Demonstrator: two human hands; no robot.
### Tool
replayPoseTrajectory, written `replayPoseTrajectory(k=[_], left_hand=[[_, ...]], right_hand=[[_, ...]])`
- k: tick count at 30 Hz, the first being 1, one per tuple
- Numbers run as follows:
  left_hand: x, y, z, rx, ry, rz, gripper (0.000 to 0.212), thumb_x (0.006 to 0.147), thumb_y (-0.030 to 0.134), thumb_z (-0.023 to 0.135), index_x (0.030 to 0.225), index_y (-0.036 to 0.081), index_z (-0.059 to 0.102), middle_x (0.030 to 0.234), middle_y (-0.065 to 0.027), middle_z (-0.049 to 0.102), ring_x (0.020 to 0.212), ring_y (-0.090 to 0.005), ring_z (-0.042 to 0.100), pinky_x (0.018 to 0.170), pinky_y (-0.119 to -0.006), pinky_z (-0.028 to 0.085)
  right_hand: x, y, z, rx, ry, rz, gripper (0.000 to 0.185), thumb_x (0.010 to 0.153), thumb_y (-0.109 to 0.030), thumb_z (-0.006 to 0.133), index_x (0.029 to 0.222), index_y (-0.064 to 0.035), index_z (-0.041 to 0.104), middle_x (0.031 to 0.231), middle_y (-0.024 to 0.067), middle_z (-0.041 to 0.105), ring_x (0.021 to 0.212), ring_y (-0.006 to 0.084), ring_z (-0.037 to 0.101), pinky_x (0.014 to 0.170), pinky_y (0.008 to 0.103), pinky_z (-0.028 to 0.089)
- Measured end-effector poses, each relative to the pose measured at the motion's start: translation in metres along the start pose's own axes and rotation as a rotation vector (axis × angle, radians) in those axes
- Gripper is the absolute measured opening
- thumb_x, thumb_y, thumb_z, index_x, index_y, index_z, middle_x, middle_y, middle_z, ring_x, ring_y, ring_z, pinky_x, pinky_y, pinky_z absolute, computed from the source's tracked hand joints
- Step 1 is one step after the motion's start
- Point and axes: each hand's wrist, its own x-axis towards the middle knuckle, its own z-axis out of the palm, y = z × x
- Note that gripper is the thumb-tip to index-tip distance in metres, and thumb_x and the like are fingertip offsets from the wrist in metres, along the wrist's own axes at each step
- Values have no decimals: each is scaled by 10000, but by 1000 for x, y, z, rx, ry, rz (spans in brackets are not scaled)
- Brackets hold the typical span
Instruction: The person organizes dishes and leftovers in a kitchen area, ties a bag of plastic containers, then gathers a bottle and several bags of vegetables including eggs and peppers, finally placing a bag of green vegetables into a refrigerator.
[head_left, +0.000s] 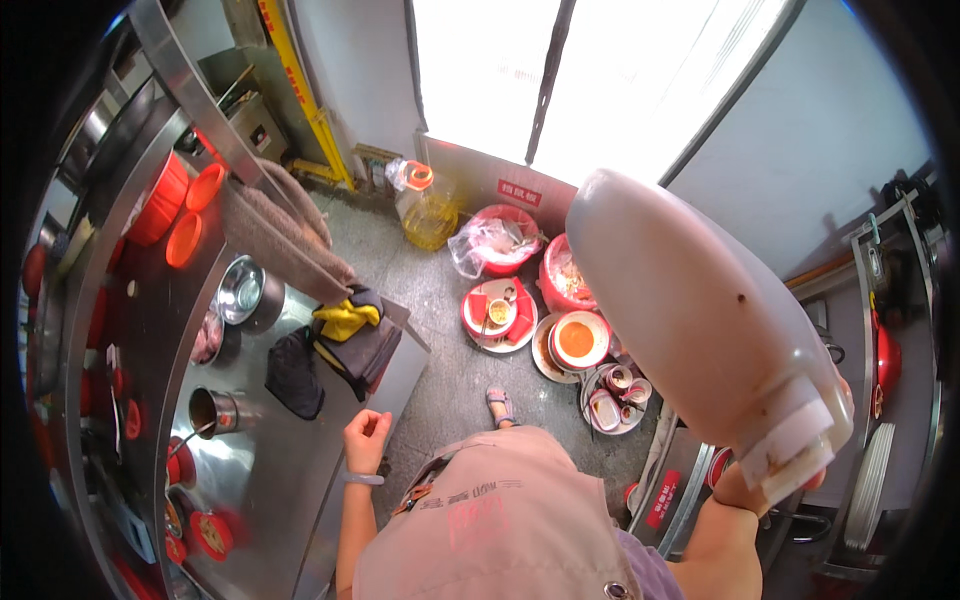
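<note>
My right hand (814, 469) grips a large whitish plastic container (697, 292), raised close to the camera and tilted. A white cap or handle piece (791, 427) sits at its lower end, beside my fingers, and most of the hand is hidden behind it. A small dark spot marks the container's side. My left hand (367, 439), wearing a pale bangle, is held by the edge of the steel worktable (277, 480) with its fingers curled in and nothing visible in them. Folded dark cloths (360, 345) and a yellow cloth (349, 319) lie just beyond it.
A steel pot (214, 411) and metal bowl (241, 289) stand on the worktable under a shelf. On the floor are an oil jug (429, 217), a lined red basin (501, 244), a tray of used dishes (611, 405) and a bowl of orange liquid (577, 341). Plates (870, 487) stand at right.
</note>
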Motion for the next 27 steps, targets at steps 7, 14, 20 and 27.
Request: replayPoseTrajectory(k=[7, 14, 20, 27], left_hand=[[10, -1, 0, 13, -12, 64, 233, 795, 163, 640, 661, 14, 523, 573, 48, 467, 544, -27, 400, 502, -194, 341], [6, -14, -27, 22, 37, 68, 235, 798, 163, 639, 659, 14, 522, 556, 51, 457, 527, -19, 384, 478, -194, 322], [13, -18, -5, -47, -67, 68, 236, 817, 175, 618, 663, 24, 522, 584, 46, 483, 540, -20, 409, 490, -186, 335], [25, -25, 16, 6, -292, -15, 230, 805, 155, 630, 665, 12, 516, 581, 60, 459, 541, -18, 383, 480, -195, 312]], right_hand=[[11, -2, 5, 110, -26, -47, 462, 797, -397, 506, 888, 56, 499, 900, 156, 555, 818, 242, 513, 707, 323, 414], [7, 2, 22, 233, -65, -26, 444, 845, -367, 483, 980, 57, 491, 936, 135, 548, 856, 210, 515, 701, 302, 410], [27, -29, -8, 189, -26, -34, 434, 887, -341, 463, 1059, 57, 485, 967, 118, 541, 889, 183, 517, 696, 284, 407], [29, 76, -51, 49, 191, 427, 256, 882, -289, 536, 774, -58, 564, 686, -30, 472, 641, 61, 401, 610, 209, 327]])
